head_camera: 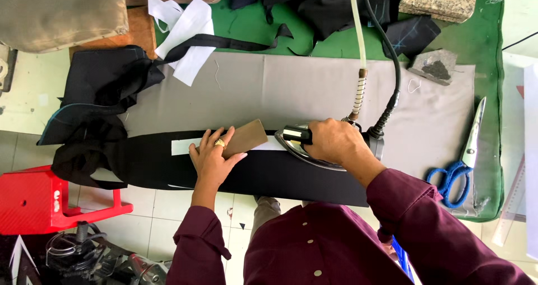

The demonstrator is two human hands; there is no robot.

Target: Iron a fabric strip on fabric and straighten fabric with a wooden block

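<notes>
While the right hand (332,142) is clamped around the handle of the steam iron (314,145), the left hand (214,153) lies flat with fingers spread, pinning a small brown card (246,137) onto the white strip (185,146) that runs along the black fabric (269,173). The iron's nose points straight at that card, just beside the left fingertips (228,132), and that's honestly the sketchy bit: if the iron slides any further toward the left hand, hot metal or steam could catch those fingers, since there's barely any gap between them.

Next risk out from the hands: the black fabric hangs over the near edge of the grey pressing pad (269,86), toward the person's body. Its weight could drag it, so the white strip might shift out from under the card and get pressed in crooked.

Above the right hand, the pale hose (359,49) and the black cord (392,55) rise off the back of the iron. If either one snags or pulls tight, it could jerk the iron off line.

Further out on the right-hand side, blue-handled scissors (462,161) lie near the pad's edge, close to the elbow, so a wide sweep of that arm might knock them off. Beyond the left hand, a heap of dark cloth (98,100) sits bunched at the end of the board, over a red stool (39,201); it could slip off.
</notes>
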